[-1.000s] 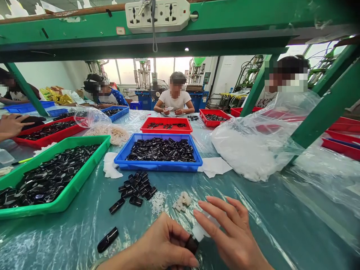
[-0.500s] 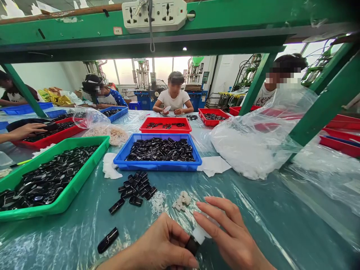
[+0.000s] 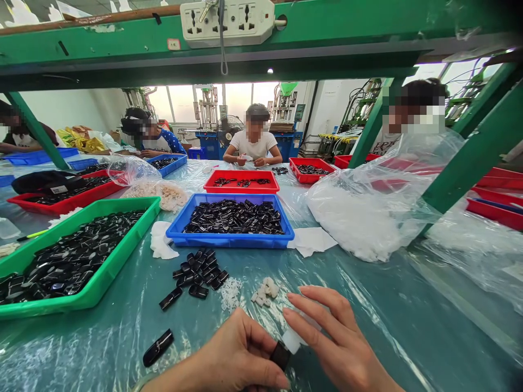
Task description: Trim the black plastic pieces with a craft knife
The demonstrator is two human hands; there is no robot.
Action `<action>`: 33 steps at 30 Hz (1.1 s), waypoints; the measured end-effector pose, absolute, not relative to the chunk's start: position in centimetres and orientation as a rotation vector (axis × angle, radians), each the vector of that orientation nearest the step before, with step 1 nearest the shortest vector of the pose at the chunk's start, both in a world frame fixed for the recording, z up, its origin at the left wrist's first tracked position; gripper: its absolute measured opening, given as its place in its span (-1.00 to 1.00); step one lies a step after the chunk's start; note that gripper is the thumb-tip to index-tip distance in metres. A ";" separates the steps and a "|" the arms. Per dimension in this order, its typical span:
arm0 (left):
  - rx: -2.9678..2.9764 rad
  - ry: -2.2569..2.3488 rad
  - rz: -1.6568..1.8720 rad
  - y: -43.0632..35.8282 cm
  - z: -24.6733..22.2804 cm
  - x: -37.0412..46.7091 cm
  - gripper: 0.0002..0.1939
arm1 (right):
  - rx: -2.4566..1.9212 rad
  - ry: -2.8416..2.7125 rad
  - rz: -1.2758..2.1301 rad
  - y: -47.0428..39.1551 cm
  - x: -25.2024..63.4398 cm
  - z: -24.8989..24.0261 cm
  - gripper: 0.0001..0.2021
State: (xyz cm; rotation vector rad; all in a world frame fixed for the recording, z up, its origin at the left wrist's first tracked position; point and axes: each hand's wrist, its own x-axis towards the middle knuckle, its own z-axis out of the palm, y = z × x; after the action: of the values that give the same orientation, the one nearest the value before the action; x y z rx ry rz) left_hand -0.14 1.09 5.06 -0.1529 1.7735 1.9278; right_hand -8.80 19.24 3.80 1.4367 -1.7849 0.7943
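My left hand (image 3: 241,354) pinches a small black plastic piece (image 3: 280,356) between thumb and fingers, low in the middle of the view. My right hand (image 3: 339,337), fingers bent, has a translucent white piece (image 3: 291,341) under its fingertips. This white piece meets the upper right end of the black one. Beyond my hands lie a heap of glossy black pieces (image 3: 200,272), a scatter of clear white bits (image 3: 231,294) and a small pile of whitish lumps (image 3: 265,291). One single black piece (image 3: 158,347) rests left of my left hand.
A blue tray (image 3: 231,240) and a green tray (image 3: 102,286) hold many black pieces. Behind is a red tray (image 3: 241,189). A clear bag of white material (image 3: 355,218) sits at right. Green shelf beams (image 3: 122,57) cross above. Several co-workers sit around the table.
A co-worker's hand at the far left has left the view, and the black item there now lies over the red tray. My own hands keep nearly the same pose.
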 end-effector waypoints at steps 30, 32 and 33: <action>-0.159 1.797 1.902 1.1 5.3 -0.2 -0.66 | 1.432 -1.770 0.779 19.2 -8.7 5.0 -0.75; -0.171 1.805 1.895 1.1 5.4 -0.2 -0.64 | 1.457 -1.781 0.723 19.3 -8.8 5.5 -0.78; -0.176 1.804 1.896 1.1 5.4 -0.1 -0.64 | 1.466 -1.790 0.709 19.3 -8.8 5.6 -0.79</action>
State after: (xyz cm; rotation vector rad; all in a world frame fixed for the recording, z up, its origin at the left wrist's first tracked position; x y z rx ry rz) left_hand -0.14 1.12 5.38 -0.1758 1.8040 1.8956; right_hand -8.84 19.27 5.63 1.4657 -1.7903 0.7089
